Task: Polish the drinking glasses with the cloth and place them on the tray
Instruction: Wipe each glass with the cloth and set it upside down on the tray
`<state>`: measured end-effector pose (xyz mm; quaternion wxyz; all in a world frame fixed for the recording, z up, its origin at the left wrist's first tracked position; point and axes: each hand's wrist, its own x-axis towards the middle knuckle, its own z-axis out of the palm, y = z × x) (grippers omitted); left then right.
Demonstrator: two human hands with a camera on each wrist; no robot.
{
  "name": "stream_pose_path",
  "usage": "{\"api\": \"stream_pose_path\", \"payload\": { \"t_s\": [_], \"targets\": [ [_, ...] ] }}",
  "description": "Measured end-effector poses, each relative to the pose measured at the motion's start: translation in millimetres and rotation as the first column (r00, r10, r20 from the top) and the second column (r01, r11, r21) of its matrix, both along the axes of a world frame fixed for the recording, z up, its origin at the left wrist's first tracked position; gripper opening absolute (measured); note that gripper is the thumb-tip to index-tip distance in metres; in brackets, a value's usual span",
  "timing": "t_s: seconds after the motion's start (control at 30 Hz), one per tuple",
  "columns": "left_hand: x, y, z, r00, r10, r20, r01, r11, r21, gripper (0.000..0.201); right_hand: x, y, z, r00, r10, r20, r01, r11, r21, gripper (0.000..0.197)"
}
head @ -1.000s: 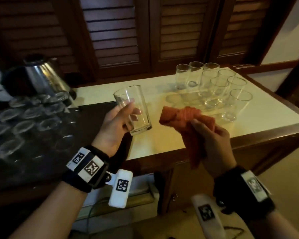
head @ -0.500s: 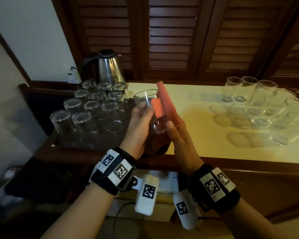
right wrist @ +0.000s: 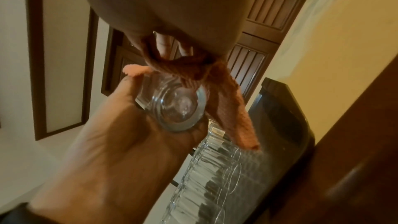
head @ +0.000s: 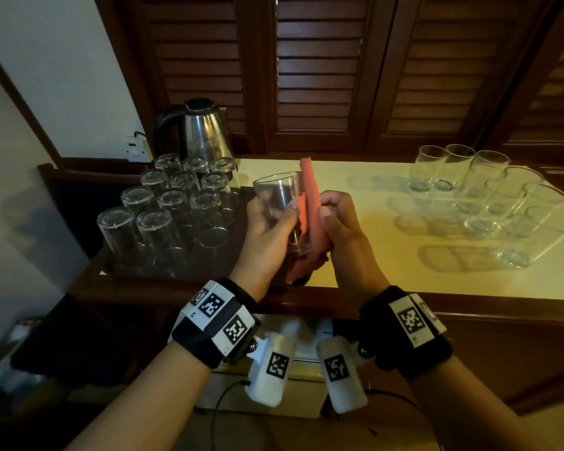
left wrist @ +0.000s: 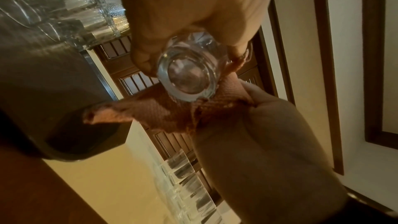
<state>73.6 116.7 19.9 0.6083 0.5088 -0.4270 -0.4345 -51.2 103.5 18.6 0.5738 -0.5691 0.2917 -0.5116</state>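
My left hand (head: 269, 227) grips a clear drinking glass (head: 279, 198) upright above the counter's front edge; its thick base shows in the left wrist view (left wrist: 189, 76) and the right wrist view (right wrist: 176, 101). My right hand (head: 337, 222) holds an orange cloth (head: 311, 203) pressed against the glass's right side. The cloth (left wrist: 163, 110) hangs below the base. A dark tray (head: 238, 219) on the left carries several upturned glasses (head: 163, 209). Several upright glasses (head: 489, 190) stand on the cream counter at the right.
A steel kettle (head: 197, 130) stands behind the tray against dark louvred shutters (head: 316, 70). The cream counter (head: 381, 262) has a dark wooden front rim (head: 469, 307). A white wall (head: 46, 76) is at the left.
My head turned left, bringing the tray and kettle into view. The hands came together: the cloth, apart from the glass a second ago, now lies against its right side.
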Motion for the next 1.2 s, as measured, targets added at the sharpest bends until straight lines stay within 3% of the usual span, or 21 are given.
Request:
{"api": "stream_pose_path", "payload": {
  "t_s": [0.13, 0.23, 0.3, 0.4, 0.57, 0.7, 0.8, 0.87, 1.03, 1.13, 1.2],
  "targets": [
    [-5, 1, 3, 0.999, 0.025, 0.037, -0.026, 1.000, 0.017, 0.040, 2, 1, -6, 0.991, 0.048, 0.128, -0.062, 0.993, 0.104, 0.023],
    [-6, 1, 3, 0.995, 0.077, 0.058, -0.081, 0.995, 0.065, 0.061, 4, -2, -5, 0.977, 0.104, 0.187, -0.139, 0.973, 0.185, 0.032],
    [-4, -1, 2, 0.996, 0.091, 0.023, -0.093, 0.993, 0.079, 0.061, 6, -5, -6, 0.966, 0.135, 0.222, -0.180, 0.964, 0.197, 0.034],
    [-1, -3, 1, 0.997, 0.048, -0.056, -0.042, 0.994, 0.099, 0.049, 12, -8, -7, 0.943, 0.174, 0.285, -0.232, 0.955, 0.183, 0.039],
    [9, -3, 0, 0.987, -0.109, -0.117, 0.120, 0.989, 0.086, 0.063, 12, -15, -10, 0.895, 0.255, 0.367, -0.332, 0.929, 0.164, 0.048],
    [21, -12, 7, 0.983, -0.150, -0.101, 0.161, 0.982, 0.102, 0.054, 12, -23, -13, 0.916, 0.237, 0.323, -0.289, 0.950, 0.120, 0.051],
    [25, -24, 16, 0.986, -0.109, -0.124, 0.125, 0.984, 0.128, 0.054, 16, -31, -12, 0.983, 0.146, 0.107, -0.150, 0.988, 0.026, 0.055],
    [25, -31, 19, 0.990, -0.092, -0.103, 0.105, 0.985, 0.136, 0.046, 20, -35, -11, 0.989, 0.142, 0.048, -0.142, 0.990, -0.022, 0.057],
    [20, -37, 23, 0.995, -0.019, -0.093, 0.030, 0.992, 0.120, 0.076, 24, -40, -5, 0.953, 0.219, 0.211, -0.225, 0.974, 0.005, 0.054],
    [22, -33, 25, 0.975, -0.121, -0.187, 0.134, 0.989, 0.059, 0.060, 22, -44, 2, 0.889, 0.291, 0.355, -0.340, 0.937, 0.084, 0.052],
    [25, -35, 24, 0.964, -0.195, -0.180, 0.206, 0.978, 0.045, 0.061, 20, -47, 6, 0.841, 0.317, 0.438, -0.407, 0.904, 0.127, 0.050]
  ]
}}
